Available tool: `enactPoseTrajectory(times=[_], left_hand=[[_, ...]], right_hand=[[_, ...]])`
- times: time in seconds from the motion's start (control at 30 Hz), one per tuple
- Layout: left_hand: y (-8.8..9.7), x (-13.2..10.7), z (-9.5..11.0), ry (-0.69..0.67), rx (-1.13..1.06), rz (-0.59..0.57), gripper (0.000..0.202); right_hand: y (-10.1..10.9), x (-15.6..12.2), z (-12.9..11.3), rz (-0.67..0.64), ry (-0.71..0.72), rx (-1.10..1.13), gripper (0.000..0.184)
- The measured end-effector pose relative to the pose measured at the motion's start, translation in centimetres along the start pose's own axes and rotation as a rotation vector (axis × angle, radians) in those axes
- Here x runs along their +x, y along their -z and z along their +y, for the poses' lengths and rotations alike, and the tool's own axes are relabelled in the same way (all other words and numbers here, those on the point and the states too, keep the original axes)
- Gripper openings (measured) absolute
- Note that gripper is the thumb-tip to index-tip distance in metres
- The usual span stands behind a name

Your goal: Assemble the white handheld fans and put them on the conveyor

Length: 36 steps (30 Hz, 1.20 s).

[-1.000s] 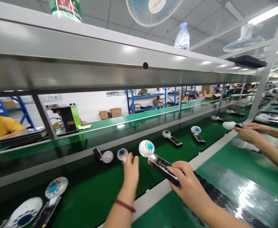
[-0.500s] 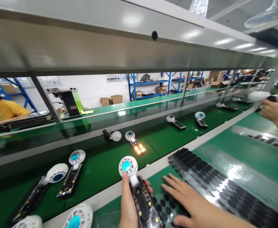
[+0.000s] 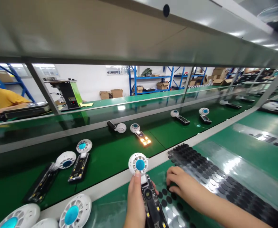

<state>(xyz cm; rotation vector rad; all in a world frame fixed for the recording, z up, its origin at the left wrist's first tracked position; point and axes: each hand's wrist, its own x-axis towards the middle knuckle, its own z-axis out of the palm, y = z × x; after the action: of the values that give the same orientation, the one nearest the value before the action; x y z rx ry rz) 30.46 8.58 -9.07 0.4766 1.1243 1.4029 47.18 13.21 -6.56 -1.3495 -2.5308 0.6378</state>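
Note:
My left hand (image 3: pixel 137 198) is closed around the dark body of a small handheld fan (image 3: pixel 150 196), thumb against its neck. The fan's round white head has a blue centre and points up; yellow-white LEDs show on the lower body. Just to the right, my right hand (image 3: pixel 181 182) is low over a clear sheet of black round stickers (image 3: pixel 169 199), fingers curled and thumb drawn in to them. What its fingertips pinch, if anything, is hidden.
On the green conveyor belt (image 3: pixel 110 158) lie several similar fans, one with lit LEDs (image 3: pixel 145 139). More fan heads (image 3: pixel 75 211) are at the lower left. A larger sheet of black stickers (image 3: pixel 200 164) lies to the right. A shelf beam (image 3: pixel 93 38) hangs overhead. Across the belt sits a person (image 3: pixel 8 96).
My right hand's spread fingers have curled together over the stickers. The fan in my left hand sits slightly farther right and higher in view. Another person's hand with a white-headed object has left the right side.

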Motion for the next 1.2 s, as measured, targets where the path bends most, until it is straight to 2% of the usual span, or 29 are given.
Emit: enactPoseTrajectory(times=[0.17,0.27,0.37,0.47,0.57,0.67,0.77,1.0,1.2], left_hand=[[-0.2,-0.6,-0.4,-0.025,0.036,0.043,0.050],[-0.2,-0.5,-0.7,-0.038,0.040,0.045,0.050],[-0.3,-0.6,-0.8,-0.044,0.060,0.038,0.051],[-0.4,-0.9,-0.7,-0.059,0.077,0.021,0.051],[-0.2,-1.1,-0.4,-0.121,0.138,0.033,0.049],[0.1,-1.0,-0.2,-0.186,0.161,0.046,0.048],[0.3,-0.8,-0.3,-0.178,0.148,0.018,0.049],[0.1,-1.2,-0.3,-0.149,0.158,-0.010,0.050],[0.1,-1.1,-0.2,-0.160,0.171,-0.008,0.050]], right_hand=[[-0.5,-0.1,-0.2,0.010,0.047,0.021,0.017],[-1.3,-1.7,0.1,0.029,0.109,0.014,0.017],[-1.4,-3.3,0.2,0.117,0.178,0.056,0.013],[-0.6,-3.6,-1.1,0.189,0.047,0.256,0.013],[0.2,-2.4,-3.9,0.082,-0.093,0.535,0.013],[0.3,-0.8,-6.2,-0.025,-0.087,0.672,0.010],[0.0,-0.2,-6.9,-0.046,-0.095,0.659,0.011],[-0.1,-0.1,-6.4,-0.041,-0.033,0.565,0.014],[-0.2,-0.1,-6.6,-0.040,-0.045,0.543,0.016]])
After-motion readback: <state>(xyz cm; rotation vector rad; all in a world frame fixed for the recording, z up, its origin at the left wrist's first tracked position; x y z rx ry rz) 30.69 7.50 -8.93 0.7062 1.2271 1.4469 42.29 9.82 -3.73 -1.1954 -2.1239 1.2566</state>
